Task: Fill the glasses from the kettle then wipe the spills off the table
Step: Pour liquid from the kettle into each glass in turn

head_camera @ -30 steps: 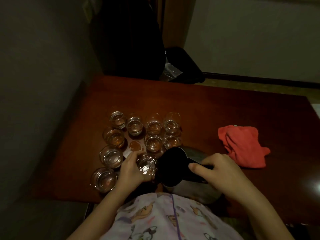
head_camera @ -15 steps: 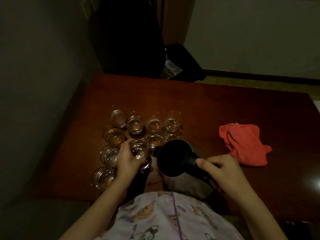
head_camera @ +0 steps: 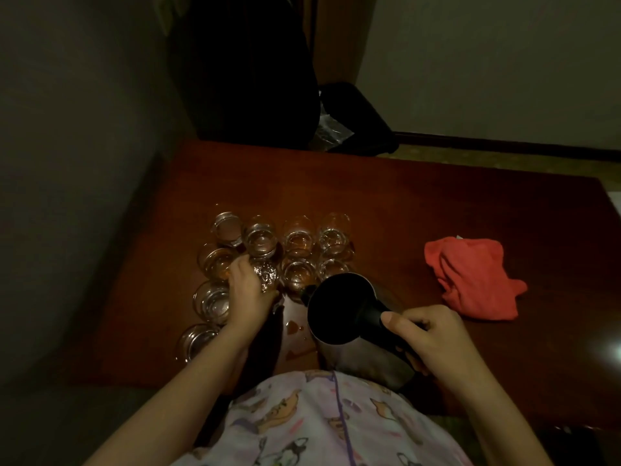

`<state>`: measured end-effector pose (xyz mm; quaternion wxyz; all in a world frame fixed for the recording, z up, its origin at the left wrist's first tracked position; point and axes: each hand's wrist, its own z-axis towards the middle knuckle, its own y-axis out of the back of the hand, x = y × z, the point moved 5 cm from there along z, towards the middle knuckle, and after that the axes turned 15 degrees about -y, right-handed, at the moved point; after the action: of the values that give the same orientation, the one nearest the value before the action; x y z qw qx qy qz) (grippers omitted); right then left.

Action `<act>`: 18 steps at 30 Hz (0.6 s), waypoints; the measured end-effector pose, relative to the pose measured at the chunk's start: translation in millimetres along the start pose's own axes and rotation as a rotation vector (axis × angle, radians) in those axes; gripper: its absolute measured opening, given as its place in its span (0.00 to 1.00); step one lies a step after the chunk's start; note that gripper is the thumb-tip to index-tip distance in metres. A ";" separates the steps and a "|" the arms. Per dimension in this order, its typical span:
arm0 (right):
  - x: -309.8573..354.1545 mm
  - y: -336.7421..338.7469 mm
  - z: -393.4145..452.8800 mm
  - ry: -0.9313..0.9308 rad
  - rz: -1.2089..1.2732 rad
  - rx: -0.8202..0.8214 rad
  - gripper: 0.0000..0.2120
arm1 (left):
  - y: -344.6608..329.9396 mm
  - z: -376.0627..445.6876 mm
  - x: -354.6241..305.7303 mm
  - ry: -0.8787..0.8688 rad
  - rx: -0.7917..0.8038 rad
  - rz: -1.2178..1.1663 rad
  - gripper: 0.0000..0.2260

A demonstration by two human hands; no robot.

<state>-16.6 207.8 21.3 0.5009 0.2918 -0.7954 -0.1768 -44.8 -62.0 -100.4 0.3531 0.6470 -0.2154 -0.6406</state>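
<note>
Head cam only: left hand [head_camera: 250, 292] is wrapped around a filled glass [head_camera: 267, 274] among the cluster of glasses [head_camera: 297, 242] on the worktop [head_camera: 420, 203], while right hand [head_camera: 433, 334] grips the kettle [head_camera: 342, 309] handle just beside it. Looks like mid-filling; next that glass needs setting down gently, then the red cloth [head_camera: 470, 280] for those puddles [head_camera: 295, 327].

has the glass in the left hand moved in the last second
Yes. The left hand has carried the glass away from the person, off the near table area into the gap among the standing glasses.
</note>
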 end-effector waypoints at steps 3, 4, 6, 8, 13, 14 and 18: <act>0.7 -1.4 -0.5 -0.013 -0.001 0.016 0.24 | 0.6 -1.9 -4.0 -0.055 0.035 0.133 0.39; 0.6 -1.8 -0.6 -0.014 -0.004 0.020 0.24 | 1.1 -2.6 -6.3 -0.083 0.050 0.195 0.39; 1.5 -2.1 -1.0 -0.016 -0.013 0.028 0.24 | 2.2 -2.1 -10.6 -0.127 0.082 0.284 0.40; 2.7 -2.4 -1.8 -0.018 -0.020 0.032 0.24 | 4.5 1.7 -11.9 -0.120 0.102 0.292 0.40; 1.9 -0.4 -4.0 -0.015 -0.039 0.029 0.26 | 5.1 12.8 -12.4 -0.097 0.139 0.313 0.39; 1.3 -0.7 -3.8 -0.014 -0.043 0.029 0.27 | 5.0 14.4 -12.0 -0.102 0.135 0.323 0.39; 1.9 -2.2 -3.1 -0.034 -0.050 0.025 0.33 | 7.0 15.3 -11.8 -0.089 0.154 0.301 0.40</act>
<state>-13.8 204.9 22.7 0.4792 0.3146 -0.7984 -0.1842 -59.6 -60.7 -86.2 0.3843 0.6036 -0.3737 -0.5902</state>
